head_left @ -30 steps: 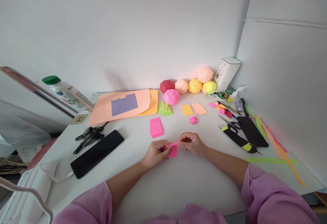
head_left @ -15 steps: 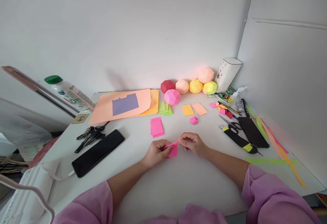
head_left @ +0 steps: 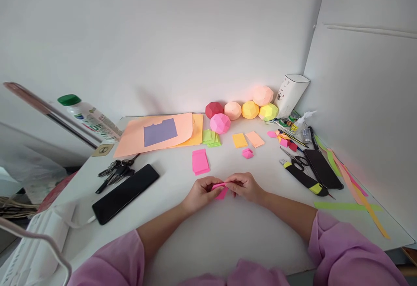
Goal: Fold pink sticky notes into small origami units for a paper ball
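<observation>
Between my two hands, over the front middle of the table, is a piece of pink paper (head_left: 222,194) with its upper edge folded. My left hand (head_left: 201,194) pinches its left side between thumb and fingers. On the other side, my right hand (head_left: 245,187) is closed on the top right edge, thumb on the fold. Just beyond my left hand lies a stack of pink paper rectangles (head_left: 200,162). A small folded pink paper piece (head_left: 247,153) rests on the table beyond my right hand. Part of the held paper is hidden behind my fingers.
Several faceted paper balls (head_left: 220,123) stand along the wall. Scissors (head_left: 297,160), a box cutter (head_left: 304,179) and a black phone (head_left: 323,168) lie right, near paper strips (head_left: 352,207). To the left are keys (head_left: 119,171), a black slab (head_left: 125,194) and peach sheets (head_left: 130,138).
My right hand has moved left and closer to my left hand along the pink paper's upper edge. Less of the paper shows now.
</observation>
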Action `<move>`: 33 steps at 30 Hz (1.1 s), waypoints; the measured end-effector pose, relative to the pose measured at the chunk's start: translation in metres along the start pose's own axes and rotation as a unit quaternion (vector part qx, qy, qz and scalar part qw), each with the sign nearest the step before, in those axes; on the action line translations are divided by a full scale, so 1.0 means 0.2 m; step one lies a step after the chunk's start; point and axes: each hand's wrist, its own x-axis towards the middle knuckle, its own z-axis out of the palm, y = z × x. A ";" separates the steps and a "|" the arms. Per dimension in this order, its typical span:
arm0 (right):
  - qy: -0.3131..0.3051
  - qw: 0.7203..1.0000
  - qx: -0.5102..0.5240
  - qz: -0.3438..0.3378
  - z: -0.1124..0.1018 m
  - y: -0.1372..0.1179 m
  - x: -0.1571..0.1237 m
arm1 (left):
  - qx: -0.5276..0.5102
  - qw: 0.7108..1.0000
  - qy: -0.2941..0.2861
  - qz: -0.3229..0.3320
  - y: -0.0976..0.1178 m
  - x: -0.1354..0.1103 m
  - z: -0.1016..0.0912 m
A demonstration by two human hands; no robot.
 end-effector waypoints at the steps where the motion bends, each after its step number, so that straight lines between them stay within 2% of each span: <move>1: 0.002 1.000 0.005 0.000 0.00 0.00 0.00 | -0.002 1.000 0.004 0.000 0.00 0.00 0.00; 9: 0.006 1.000 -0.004 0.007 0.00 0.01 -0.01 | 0.016 1.000 0.024 0.007 0.00 0.01 -0.01; 21: 0.006 1.000 -0.001 0.008 -0.01 0.03 -0.01 | -0.063 0.998 0.013 0.017 0.01 0.02 -0.01; 33: -0.014 0.998 0.008 0.053 -0.01 0.01 0.00 | -0.072 0.997 0.012 0.014 0.00 0.02 -0.03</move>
